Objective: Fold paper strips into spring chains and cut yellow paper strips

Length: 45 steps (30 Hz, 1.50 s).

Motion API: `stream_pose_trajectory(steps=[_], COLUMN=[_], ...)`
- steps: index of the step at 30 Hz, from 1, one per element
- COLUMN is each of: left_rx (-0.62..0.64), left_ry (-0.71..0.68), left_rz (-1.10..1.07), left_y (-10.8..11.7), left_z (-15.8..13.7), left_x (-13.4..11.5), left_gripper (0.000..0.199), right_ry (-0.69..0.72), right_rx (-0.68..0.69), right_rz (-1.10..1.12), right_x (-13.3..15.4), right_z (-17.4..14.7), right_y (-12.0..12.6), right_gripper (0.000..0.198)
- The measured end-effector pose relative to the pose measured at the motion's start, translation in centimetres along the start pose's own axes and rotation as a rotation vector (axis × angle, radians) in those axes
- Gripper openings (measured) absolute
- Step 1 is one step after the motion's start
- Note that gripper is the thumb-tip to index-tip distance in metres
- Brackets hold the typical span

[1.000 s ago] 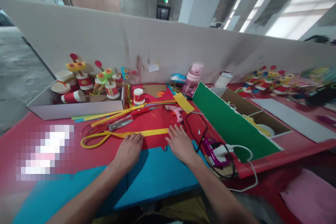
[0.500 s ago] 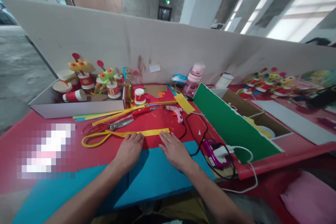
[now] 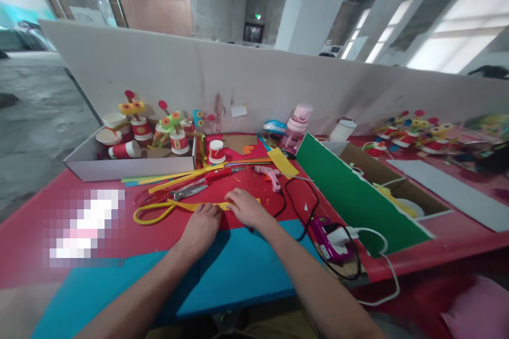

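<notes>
A flat yellow paper strip (image 3: 183, 205) lies across the red tabletop just beyond a blue board. My left hand (image 3: 203, 222) presses on it with its fingers bent and held together. Close by on the right, my right hand (image 3: 245, 207) has its thumb and fingers gathered on the same strip, whose right end shows past the fingers. Silver scissors (image 3: 191, 189) rest just past the strip, and a thick yellow loop (image 3: 153, 215) lies at its left end. A pink glue gun (image 3: 270, 176) sits beyond my right hand.
The blue board (image 3: 242, 265) lies under my forearms. A purple power strip (image 3: 328, 238) with cables and a green-sided box (image 3: 353, 196) stand on the right. At the back left, a white box (image 3: 131, 168) holds paper-cup figures; a paper cup (image 3: 217, 152) stands beside it.
My right hand has moved left along the strip, from lying flat near its right end to gathered fingers beside my left hand. The left hand keeps its place on the strip; the view has shifted slightly.
</notes>
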<state>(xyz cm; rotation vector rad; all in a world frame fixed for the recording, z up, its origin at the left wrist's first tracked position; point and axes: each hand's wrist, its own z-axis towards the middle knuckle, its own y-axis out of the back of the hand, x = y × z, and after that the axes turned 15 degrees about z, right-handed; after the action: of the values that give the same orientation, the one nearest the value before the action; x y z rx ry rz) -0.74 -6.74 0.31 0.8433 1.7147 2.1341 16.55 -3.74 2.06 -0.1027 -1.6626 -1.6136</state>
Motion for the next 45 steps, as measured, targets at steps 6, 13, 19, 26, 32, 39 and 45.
stream_pose_trajectory(steps=[6,13,19,26,32,39,45], left_rx=[-0.108,-0.485,-0.604,-0.437,-0.272,-0.498,-0.609], left_ry=[0.072,0.238,0.244,0.179,0.148,0.503,0.659], left_rz=[-0.080,-0.085,-0.135,-0.119,-0.035,-0.294,-0.674], left_y=[-0.1,0.5,0.8,1.6,-0.3,0.5,1.2], left_z=[0.0,-0.5,-0.9,-0.9,0.0,0.0,1.6], left_x=[1.8,4.9,5.3,5.5,4.3,5.4,5.0], left_gripper=[0.029,0.031,0.029,0.051,0.017,0.011,0.012], right_ry=[-0.161,-0.197,-0.245,-0.221,-0.192,0.012,-0.095], right_rx=[0.133,0.149,0.109,0.104,0.059,-0.479,-0.447], right_rz=[0.146,0.053,-0.008,0.053,0.013,0.412,1.496], right_x=[-0.9,-0.2,0.3,0.1,0.3,4.0,3.8], right_z=[2.8,2.6,2.5,2.3,1.9,-0.4,3.5], right_y=[-0.5,-0.3,-0.7,-0.7,-0.6,-0.9,-3.4], right_gripper=[0.018,0.010,0.017,0.019,0.017,0.020,0.041])
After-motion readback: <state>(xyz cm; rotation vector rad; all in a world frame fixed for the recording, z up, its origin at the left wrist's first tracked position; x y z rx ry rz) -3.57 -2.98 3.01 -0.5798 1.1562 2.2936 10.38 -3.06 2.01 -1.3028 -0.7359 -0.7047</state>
